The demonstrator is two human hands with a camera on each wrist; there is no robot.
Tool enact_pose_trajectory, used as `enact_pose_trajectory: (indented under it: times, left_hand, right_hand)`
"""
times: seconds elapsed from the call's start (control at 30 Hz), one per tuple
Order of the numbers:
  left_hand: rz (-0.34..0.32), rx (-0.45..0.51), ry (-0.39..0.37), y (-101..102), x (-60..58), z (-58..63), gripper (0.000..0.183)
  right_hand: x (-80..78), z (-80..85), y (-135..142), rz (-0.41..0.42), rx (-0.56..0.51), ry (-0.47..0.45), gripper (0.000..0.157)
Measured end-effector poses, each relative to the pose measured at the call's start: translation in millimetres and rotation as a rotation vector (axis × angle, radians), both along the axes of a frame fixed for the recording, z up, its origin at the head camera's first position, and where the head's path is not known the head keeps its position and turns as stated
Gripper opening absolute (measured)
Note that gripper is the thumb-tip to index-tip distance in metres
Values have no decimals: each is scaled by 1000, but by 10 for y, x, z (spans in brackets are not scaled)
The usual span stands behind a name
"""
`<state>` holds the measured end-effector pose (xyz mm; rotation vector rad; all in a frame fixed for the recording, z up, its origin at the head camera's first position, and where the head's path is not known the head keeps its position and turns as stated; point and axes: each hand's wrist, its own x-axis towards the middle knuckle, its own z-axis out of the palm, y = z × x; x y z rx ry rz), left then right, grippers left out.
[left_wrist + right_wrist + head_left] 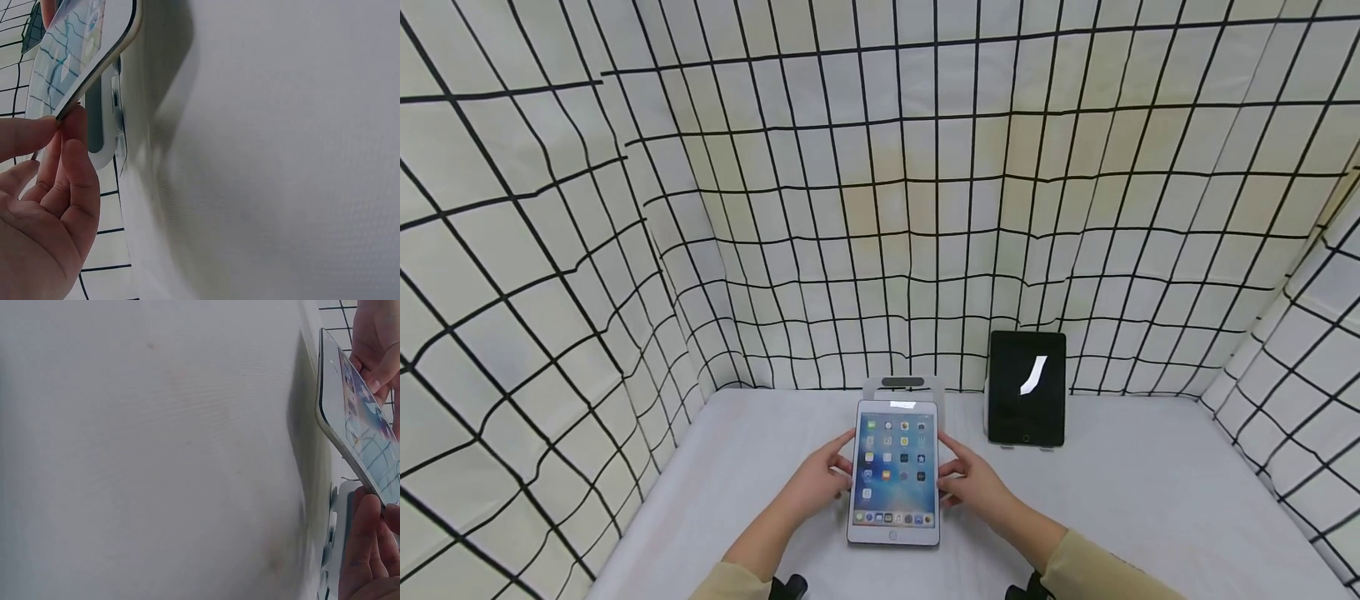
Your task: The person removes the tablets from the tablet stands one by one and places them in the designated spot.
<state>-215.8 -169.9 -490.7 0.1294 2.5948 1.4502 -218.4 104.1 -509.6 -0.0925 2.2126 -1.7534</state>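
Observation:
A white tablet with a lit home screen of app icons is between both hands, its home button toward the person. My left hand pinches its left edge, with the thumb and a fingertip on the rim in the left wrist view. On the opposite edge, my right hand grips the tablet with thumb and fingers. Both wrist views show the tablet tilted, its near end raised over the white cloth. Just behind it stands a pale tablet stand with a dark grey pad, its lower part hidden by the tablet.
To the right, a black tablet with a dark screen leans upright on its own stand. White cloth covers the table. Walls of white fabric with a black grid enclose the back and sides.

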Motion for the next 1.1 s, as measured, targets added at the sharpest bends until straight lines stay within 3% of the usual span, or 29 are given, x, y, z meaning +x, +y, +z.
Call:
enact_pose_trajectory:
  times: [0.47, 1.1]
  left_hand:
    - [-46, 41, -78, -59, 39, -95, 77]
    - [-86, 58, -228, -154, 86, -176, 76]
  right_hand:
    - [73, -87, -13, 7, 33, -56, 82]
    - [142, -187, 7, 90, -27, -143, 81]
